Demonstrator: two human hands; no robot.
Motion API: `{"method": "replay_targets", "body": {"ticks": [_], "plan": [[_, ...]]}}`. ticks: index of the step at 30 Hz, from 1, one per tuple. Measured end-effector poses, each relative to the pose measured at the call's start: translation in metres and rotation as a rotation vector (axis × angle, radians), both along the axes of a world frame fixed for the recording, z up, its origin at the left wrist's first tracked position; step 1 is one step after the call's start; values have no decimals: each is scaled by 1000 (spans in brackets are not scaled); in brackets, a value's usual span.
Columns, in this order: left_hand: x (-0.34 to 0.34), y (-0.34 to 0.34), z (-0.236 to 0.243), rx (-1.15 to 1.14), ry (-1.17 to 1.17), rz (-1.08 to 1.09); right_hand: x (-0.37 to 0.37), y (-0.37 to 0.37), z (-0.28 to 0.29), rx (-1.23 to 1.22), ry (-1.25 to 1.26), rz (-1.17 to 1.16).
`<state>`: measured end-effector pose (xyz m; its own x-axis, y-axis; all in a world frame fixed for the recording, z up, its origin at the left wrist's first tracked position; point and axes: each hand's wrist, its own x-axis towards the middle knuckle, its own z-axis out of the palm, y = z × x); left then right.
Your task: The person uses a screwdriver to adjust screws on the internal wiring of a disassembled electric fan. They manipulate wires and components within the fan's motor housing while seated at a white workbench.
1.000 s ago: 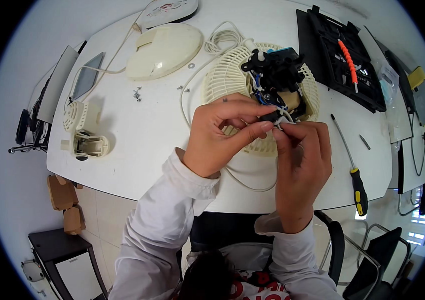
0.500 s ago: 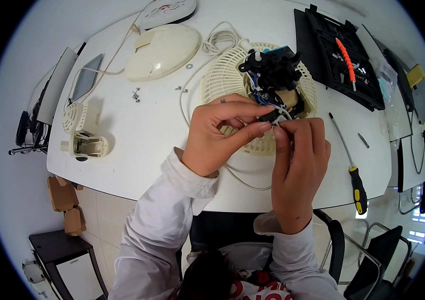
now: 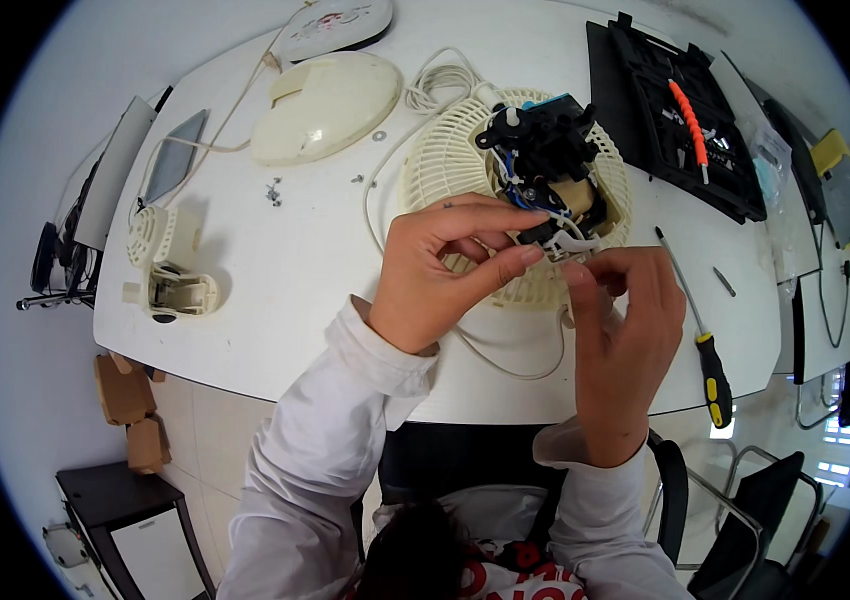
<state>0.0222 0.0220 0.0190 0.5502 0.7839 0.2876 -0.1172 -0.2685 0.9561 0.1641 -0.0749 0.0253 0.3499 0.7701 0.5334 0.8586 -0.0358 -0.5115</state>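
My left hand [image 3: 445, 275] pinches a small black part with a white cable [image 3: 567, 230] at the lower side of the black fan motor assembly [image 3: 535, 140]. That assembly, with blue and white wires and a tan block, rests on a cream fan grille [image 3: 430, 180]. Just right of my left fingertips, my right hand [image 3: 625, 330] has its thumb and index finger closed near the cable; what lies between them is too small to make out. The cord also loops below the grille.
A cream cover [image 3: 325, 105], cream housing [image 3: 170, 265], screws [image 3: 273, 192], coiled cord [image 3: 440, 75] and grey slab [image 3: 175, 155] lie on the white table [image 3: 245, 370]. At right are a black tool case [image 3: 665, 130], screwdriver [image 3: 710, 365] and small bit [image 3: 723, 280].
My right hand has moved to the right, away from my left fingertips, and the white cord loop below has shifted right. My left hand stays nearly in place.
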Motion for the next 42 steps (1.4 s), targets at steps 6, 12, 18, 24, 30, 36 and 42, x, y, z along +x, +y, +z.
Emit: {"method": "replay_targets", "body": {"ticks": [6, 12, 18, 24, 30, 36, 42], "plan": [[1, 0, 0, -58, -52, -17, 5, -5, 2, 38, 122, 24], [0, 1, 0, 17, -42, -6, 58, -38, 9, -21, -20, -145], [-1, 2, 2, 29, 16, 3, 112, -96, -20, -333, -204, -275], [-1, -1, 5, 65, -24, 2, 122, -118, -33, -415, -98, -292], [1, -2, 4, 59, 4, 39, 107, -116, -29, -119, 169, -307], [1, -2, -1, 110, 12, 64, 64, -133, -9, -188, -28, 29], [1, 0, -3, 107, 3, 79, 51, -128, -23, -152, 109, 57]]}}
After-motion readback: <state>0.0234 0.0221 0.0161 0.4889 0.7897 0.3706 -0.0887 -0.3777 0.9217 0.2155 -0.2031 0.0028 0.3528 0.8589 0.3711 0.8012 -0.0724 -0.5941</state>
